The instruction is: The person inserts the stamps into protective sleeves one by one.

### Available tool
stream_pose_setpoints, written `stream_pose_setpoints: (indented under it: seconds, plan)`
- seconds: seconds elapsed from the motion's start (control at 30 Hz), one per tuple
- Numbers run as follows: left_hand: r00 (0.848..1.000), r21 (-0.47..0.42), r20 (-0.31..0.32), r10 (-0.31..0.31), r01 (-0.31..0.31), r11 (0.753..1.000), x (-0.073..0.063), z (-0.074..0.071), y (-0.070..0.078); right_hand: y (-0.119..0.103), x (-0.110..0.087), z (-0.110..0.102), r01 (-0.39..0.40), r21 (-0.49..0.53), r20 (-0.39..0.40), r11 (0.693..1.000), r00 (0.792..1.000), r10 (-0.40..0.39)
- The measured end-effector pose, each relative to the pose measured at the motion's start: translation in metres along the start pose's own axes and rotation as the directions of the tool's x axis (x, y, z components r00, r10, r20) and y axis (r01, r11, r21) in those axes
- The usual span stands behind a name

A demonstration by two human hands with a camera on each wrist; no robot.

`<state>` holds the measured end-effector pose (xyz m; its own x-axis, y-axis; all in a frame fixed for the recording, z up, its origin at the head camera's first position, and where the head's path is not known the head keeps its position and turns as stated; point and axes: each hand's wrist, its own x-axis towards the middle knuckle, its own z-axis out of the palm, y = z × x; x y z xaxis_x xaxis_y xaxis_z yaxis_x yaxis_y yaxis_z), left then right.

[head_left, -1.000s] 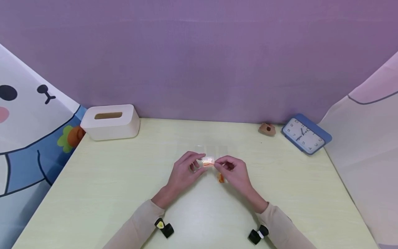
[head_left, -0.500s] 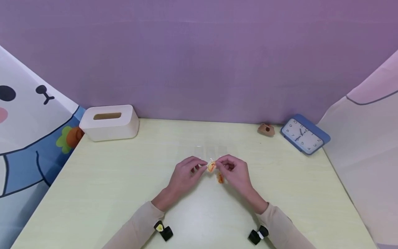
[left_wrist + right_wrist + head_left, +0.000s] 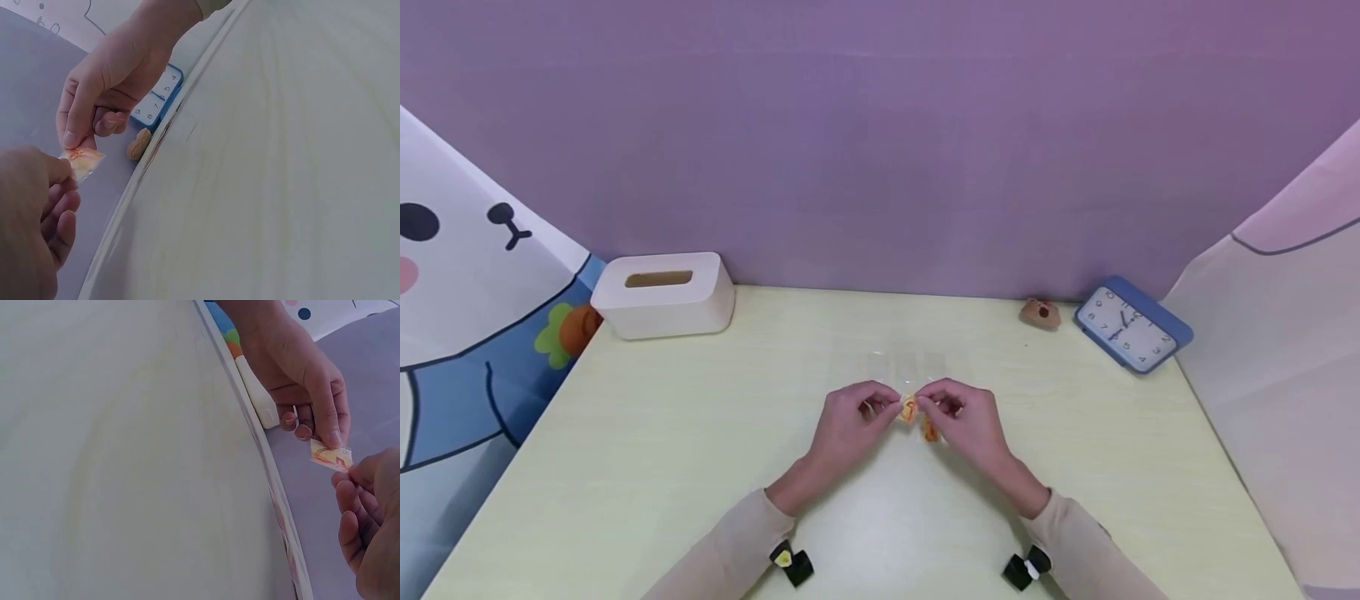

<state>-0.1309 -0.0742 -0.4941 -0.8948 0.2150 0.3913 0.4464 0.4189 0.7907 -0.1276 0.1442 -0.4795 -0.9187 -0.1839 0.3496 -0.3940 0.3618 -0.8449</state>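
Observation:
Between the hands is a small flat wrapper (image 3: 908, 408), pale yellow with orange markings and clear plastic edges. My left hand (image 3: 855, 419) pinches one side between thumb and forefinger. The thumb and forefinger of my right hand (image 3: 964, 419) pinch the opposite side. Both wrist views show the wrapper (image 3: 87, 164) stretched between the fingertips, its print (image 3: 332, 456) facing the right wrist camera. Just below it in the head view, a second small orange piece (image 3: 929, 430) appears beside the right fingers; its kind is too small to make out.
Faint clear rectangles (image 3: 906, 365) show on the pale table (image 3: 775, 350) beyond the hands. A white tissue box (image 3: 692, 310) stands at the back left. At the back right are a small brown object (image 3: 1040, 313) with a dark spot and a blue-framed clock (image 3: 1133, 325).
The wrapper, earlier shiny and reflective with the left fingers spread beside it, now shows its orange print. The left finger and thumb have closed on it, and both hands sit slightly lower.

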Motion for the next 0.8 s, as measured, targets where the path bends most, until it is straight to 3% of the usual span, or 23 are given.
stream_pose_setpoints:
  seconds: [0.17,0.3,0.63,0.8]
  plan:
    - [0.994,-0.03,0.054,-0.091,0.093,0.995,0.001,-0.005,0.002,0.0,-0.001,-0.002,0.003,-0.013,0.004,1.0,1.0,-0.003]
    - [0.99,-0.037,0.061,-0.129,0.131,0.991,0.002,-0.012,-0.003,0.0,-0.002,-0.005,-0.017,-0.014,-0.005,1.0,1.0,0.016]
    - [0.965,-0.006,0.0,-0.262,0.262,0.965,0.01,-0.037,-0.027,0.006,-0.008,-0.019,-0.037,-0.014,-0.025,0.999,0.999,0.037]
    - [0.956,0.014,-0.025,-0.292,0.292,0.956,0.015,-0.046,-0.039,0.009,-0.011,-0.027,-0.043,-0.043,-0.039,0.998,0.998,0.041]
